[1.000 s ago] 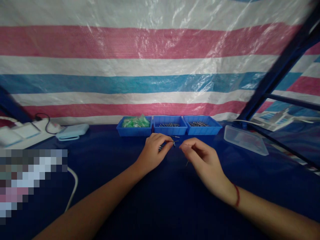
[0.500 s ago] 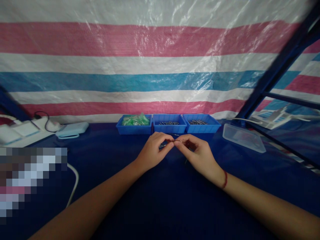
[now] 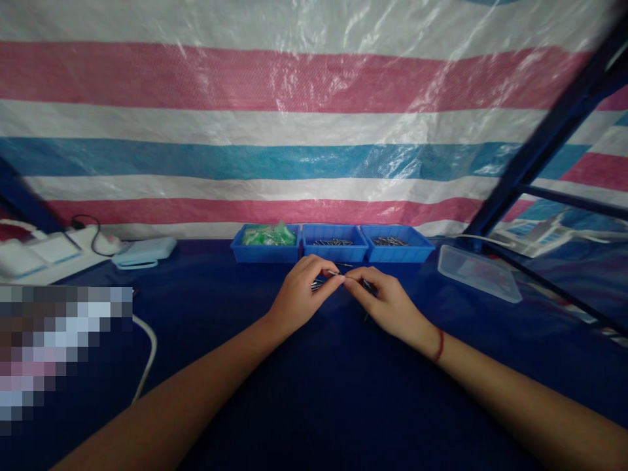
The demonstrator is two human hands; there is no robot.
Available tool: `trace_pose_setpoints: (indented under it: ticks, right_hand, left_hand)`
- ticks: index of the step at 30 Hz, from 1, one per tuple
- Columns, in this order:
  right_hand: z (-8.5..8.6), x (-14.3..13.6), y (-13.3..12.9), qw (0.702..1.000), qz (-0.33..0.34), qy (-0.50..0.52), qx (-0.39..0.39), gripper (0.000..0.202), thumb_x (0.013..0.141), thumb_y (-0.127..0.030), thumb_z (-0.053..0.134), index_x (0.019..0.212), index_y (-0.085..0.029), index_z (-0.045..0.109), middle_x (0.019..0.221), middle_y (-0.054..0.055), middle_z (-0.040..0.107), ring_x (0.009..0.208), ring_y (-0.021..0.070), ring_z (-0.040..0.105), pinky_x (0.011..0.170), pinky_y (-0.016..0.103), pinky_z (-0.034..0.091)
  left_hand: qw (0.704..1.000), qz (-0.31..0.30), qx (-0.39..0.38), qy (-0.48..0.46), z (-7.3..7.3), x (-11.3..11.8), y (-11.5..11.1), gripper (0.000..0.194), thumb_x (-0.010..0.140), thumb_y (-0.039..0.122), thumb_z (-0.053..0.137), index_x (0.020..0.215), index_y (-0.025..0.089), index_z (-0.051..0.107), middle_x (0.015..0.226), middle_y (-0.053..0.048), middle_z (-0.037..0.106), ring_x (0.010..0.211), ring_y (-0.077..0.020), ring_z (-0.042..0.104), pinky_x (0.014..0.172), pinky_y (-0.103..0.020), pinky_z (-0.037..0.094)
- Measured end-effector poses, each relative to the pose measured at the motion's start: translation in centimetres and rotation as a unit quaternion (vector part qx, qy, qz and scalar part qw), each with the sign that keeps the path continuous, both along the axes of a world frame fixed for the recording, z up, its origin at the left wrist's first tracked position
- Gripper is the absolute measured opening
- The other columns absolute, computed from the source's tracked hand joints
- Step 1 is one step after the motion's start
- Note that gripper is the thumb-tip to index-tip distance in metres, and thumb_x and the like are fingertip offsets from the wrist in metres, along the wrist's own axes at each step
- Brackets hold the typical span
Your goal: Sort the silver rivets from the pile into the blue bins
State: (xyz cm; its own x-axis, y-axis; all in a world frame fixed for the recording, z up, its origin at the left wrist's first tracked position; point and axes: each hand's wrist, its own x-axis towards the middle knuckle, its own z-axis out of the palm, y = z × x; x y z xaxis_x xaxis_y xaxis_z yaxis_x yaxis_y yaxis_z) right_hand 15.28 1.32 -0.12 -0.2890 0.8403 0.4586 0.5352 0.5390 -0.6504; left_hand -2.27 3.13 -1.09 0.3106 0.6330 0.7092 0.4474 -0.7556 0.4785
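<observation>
My left hand point(image 3: 300, 291) is closed in a pinch on a thin metal piece point(image 3: 333, 272), a small slim part whose exact kind I cannot make out. Fingertips of my right hand point(image 3: 387, 301) meet those of the left, closed at the end of the same piece. Several slim metal parts point(image 3: 316, 285) show behind the left fingers, and dark ones lie partly hidden behind the right hand. Beyond the fingertips, another thin part point(image 3: 345, 264) rests on the blue table point(image 3: 314, 392).
Three blue bins stand at the back: one with green plastic packets point(image 3: 269, 234), a middle bin point(image 3: 335, 254) and a right bin point(image 3: 400, 254) with small metal parts. A clear lid point(image 3: 478, 273) lies right. Left are a power strip point(image 3: 53, 252), a light-blue case point(image 3: 144, 252) and a white cable point(image 3: 153, 347).
The left thumb and forefinger have shifted slightly, and more of the thin metal piece shows between them. The right fingers have eased a little lower. The view has tilted slightly.
</observation>
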Motion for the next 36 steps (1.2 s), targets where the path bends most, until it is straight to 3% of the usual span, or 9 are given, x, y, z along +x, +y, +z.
trace_pose_setpoints:
  ticks: [2, 5, 9, 11, 14, 19, 25, 31, 36]
  right_hand:
    - [0.3, 0.4, 0.5, 1.0, -0.017, -0.002, 0.015, 0.021, 0.087, -0.032, 0.049, 0.081, -0.019, 0.065, 0.08, 0.002, 0.068, 0.074, 0.0158, 0.06, 0.069, 0.028, 0.045]
    - [1.1, 2.4, 2.3, 0.992, -0.112, 0.016, 0.054, 0.026, 0.087, -0.036, 0.047, 0.08, -0.018, 0.064, 0.079, 0.004, 0.068, 0.069, 0.0161, 0.059, 0.063, 0.027, 0.043]
    - [1.5, 6.5, 5.4, 0.953, -0.267, -0.074, 0.125, 0.026, 0.084, -0.035, 0.049, 0.077, -0.017, 0.066, 0.072, 0.006, 0.067, 0.067, 0.0192, 0.059, 0.065, 0.031, 0.042]
    - [1.2, 8.2, 6.5, 0.931, -0.301, -0.156, 0.133, 0.027, 0.083, -0.035, 0.048, 0.078, -0.016, 0.067, 0.073, 0.008, 0.066, 0.068, 0.0216, 0.059, 0.065, 0.033, 0.042]
    - [0.8, 9.1, 7.0, 0.914, -0.32, -0.194, 0.156, 0.028, 0.083, -0.035, 0.048, 0.085, -0.015, 0.066, 0.076, 0.01, 0.065, 0.073, 0.0238, 0.058, 0.068, 0.035, 0.042]
    - [1.1, 7.2, 5.5, 0.936, -0.247, -0.162, 0.193, 0.022, 0.084, -0.03, 0.049, 0.089, -0.015, 0.064, 0.077, 0.007, 0.065, 0.073, 0.0217, 0.057, 0.074, 0.036, 0.042]
    - [0.9, 4.2, 3.4, 0.964, -0.122, -0.16, 0.176, 0.016, 0.084, -0.025, 0.051, 0.087, -0.017, 0.064, 0.081, 0.006, 0.067, 0.077, 0.0215, 0.058, 0.077, 0.037, 0.042]
    - [0.4, 2.2, 1.8, 0.977, 0.009, -0.164, 0.136, 0.013, 0.085, -0.021, 0.051, 0.084, -0.018, 0.063, 0.084, 0.005, 0.068, 0.078, 0.0189, 0.058, 0.077, 0.035, 0.042]
    - [0.2, 1.3, 0.8, 0.98, 0.057, -0.154, 0.114, 0.012, 0.087, -0.023, 0.051, 0.087, -0.019, 0.062, 0.086, 0.004, 0.067, 0.08, 0.0174, 0.057, 0.076, 0.034, 0.042]
  left_hand:
    - [1.0, 0.015, -0.007, -0.003, -0.2, 0.0, 0.1, 0.016, 0.085, 0.025, 0.056, 0.099, 0.018, 0.055, 0.084, -0.002, 0.06, 0.081, -0.0145, 0.057, 0.078, -0.029, 0.044]
    - [0.999, 0.047, -0.011, -0.001, -0.4, 0.0, 0.3, 0.027, 0.086, 0.024, 0.055, 0.112, 0.017, 0.051, 0.087, -0.003, 0.061, 0.084, -0.0155, 0.057, 0.081, -0.032, 0.043]
    - [0.989, 0.107, -0.034, 0.097, -0.4, 0.2, 0.1, 0.021, 0.084, 0.021, 0.053, 0.105, 0.02, 0.057, 0.094, -0.003, 0.062, 0.093, -0.0202, 0.055, 0.083, -0.037, 0.04]
    - [0.975, 0.144, -0.055, 0.158, -0.3, 0.3, -0.1, 0.02, 0.083, 0.026, 0.054, 0.102, 0.022, 0.06, 0.1, -0.004, 0.062, 0.1, -0.0241, 0.052, 0.083, -0.04, 0.039]
    - [0.96, 0.184, -0.071, 0.2, -0.3, 0.3, -0.3, 0.021, 0.08, 0.031, 0.056, 0.096, 0.021, 0.065, 0.101, -0.005, 0.062, 0.099, -0.026, 0.052, 0.082, -0.042, 0.038]
    - [0.945, 0.206, -0.083, 0.241, -0.3, 0.3, -0.4, 0.024, 0.078, 0.029, 0.056, 0.097, 0.022, 0.068, 0.101, -0.005, 0.062, 0.095, -0.0263, 0.052, 0.077, -0.041, 0.038]
    - [0.946, 0.164, -0.076, 0.268, -0.3, 0.2, -0.3, 0.018, 0.086, 0.031, 0.052, 0.089, 0.027, 0.069, 0.102, -0.002, 0.062, 0.094, -0.024, 0.052, 0.075, -0.039, 0.037]
    - [0.976, 0.087, -0.008, 0.199, 0.0, 0.2, -0.3, 0.017, 0.091, 0.029, 0.049, 0.095, 0.026, 0.065, 0.099, 0.0, 0.065, 0.097, -0.0187, 0.056, 0.085, -0.038, 0.035]
    - [0.993, 0.011, -0.031, 0.111, -0.2, 0.1, 0.1, 0.01, 0.086, 0.023, 0.057, 0.094, 0.02, 0.061, 0.092, -0.001, 0.067, 0.086, -0.0149, 0.062, 0.078, -0.03, 0.044]
